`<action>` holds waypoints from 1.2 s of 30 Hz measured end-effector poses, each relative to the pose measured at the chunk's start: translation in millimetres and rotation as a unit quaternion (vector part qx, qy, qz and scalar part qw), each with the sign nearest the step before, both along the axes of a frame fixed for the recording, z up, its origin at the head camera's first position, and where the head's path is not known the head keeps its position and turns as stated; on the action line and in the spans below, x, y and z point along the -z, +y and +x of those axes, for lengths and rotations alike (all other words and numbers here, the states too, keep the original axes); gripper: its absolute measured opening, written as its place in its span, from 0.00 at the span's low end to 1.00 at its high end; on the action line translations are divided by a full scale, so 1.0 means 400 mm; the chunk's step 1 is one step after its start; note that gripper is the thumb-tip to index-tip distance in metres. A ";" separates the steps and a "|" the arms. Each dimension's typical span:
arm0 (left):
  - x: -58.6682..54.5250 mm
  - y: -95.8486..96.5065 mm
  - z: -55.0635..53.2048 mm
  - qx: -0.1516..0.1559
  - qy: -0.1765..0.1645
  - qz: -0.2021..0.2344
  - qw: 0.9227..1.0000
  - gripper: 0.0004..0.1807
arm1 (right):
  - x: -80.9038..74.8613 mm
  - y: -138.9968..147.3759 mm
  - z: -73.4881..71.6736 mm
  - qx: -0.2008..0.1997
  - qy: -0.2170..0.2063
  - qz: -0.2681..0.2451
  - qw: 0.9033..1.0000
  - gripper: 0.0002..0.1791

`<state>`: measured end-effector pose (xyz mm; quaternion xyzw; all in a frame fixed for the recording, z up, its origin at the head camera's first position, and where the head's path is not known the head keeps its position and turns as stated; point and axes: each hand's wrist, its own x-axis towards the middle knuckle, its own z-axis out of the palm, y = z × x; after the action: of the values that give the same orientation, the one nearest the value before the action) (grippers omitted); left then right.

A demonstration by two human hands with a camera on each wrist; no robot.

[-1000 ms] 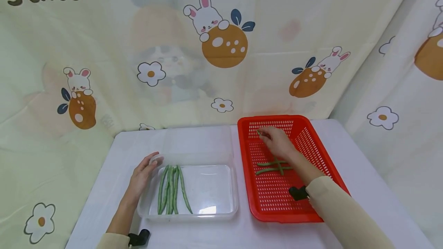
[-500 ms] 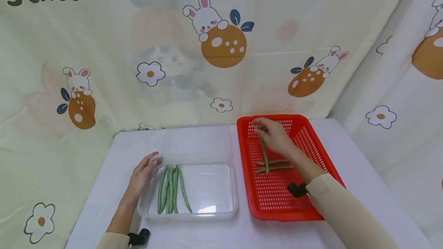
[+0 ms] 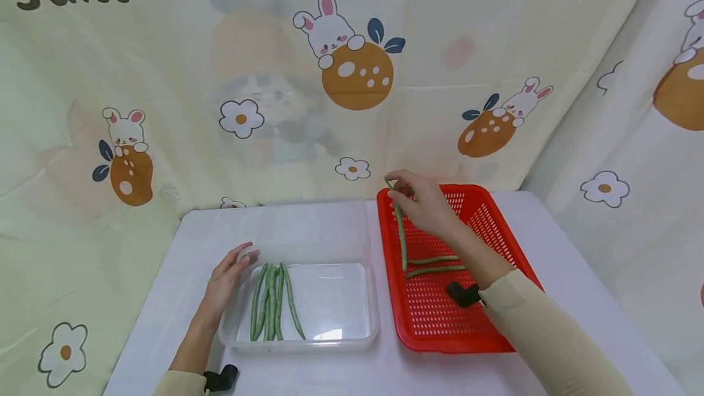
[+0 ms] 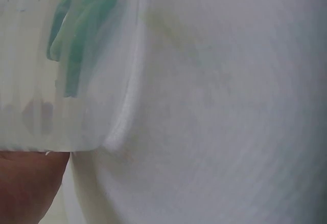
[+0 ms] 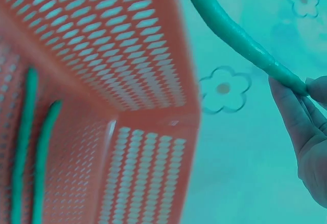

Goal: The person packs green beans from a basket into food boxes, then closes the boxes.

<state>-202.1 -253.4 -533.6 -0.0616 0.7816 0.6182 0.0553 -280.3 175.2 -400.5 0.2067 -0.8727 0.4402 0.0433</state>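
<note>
So, my right hand (image 3: 429, 208) pinches a green bean (image 3: 402, 240) by its tip, fingers nearly together, over the left side of the red basket (image 3: 440, 343). A soft squeeze should keep it whole. My left hand (image 3: 222, 278) grips the plastic box (image 3: 335, 301), left of the basket.
</note>
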 end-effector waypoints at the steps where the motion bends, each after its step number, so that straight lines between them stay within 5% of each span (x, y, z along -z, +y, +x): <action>1: 0.000 0.000 -0.001 0.001 0.000 -0.001 1.000 0.29 | -0.008 -0.009 0.004 -0.006 -0.005 -0.009 1.000 0.21; 14: 0.005 0.001 -0.003 -0.004 0.003 0.009 1.000 0.28 | -0.083 -0.136 0.045 -0.101 -0.006 -0.073 0.992 0.16; 26: 0.006 -0.001 -0.003 -0.003 0.004 0.014 1.000 0.27 | -0.092 -0.219 0.061 -0.098 0.026 -0.046 0.994 0.15; 36: 0.002 -0.001 -0.003 0.000 0.004 0.014 1.000 0.27 | -0.086 -0.284 0.073 -0.137 -0.051 -0.094 0.985 0.15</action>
<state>-203.4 -253.8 -534.4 -0.0581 0.7732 0.6292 0.0534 -251.3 61.7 -366.0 0.2971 -0.7919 0.5318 -0.0427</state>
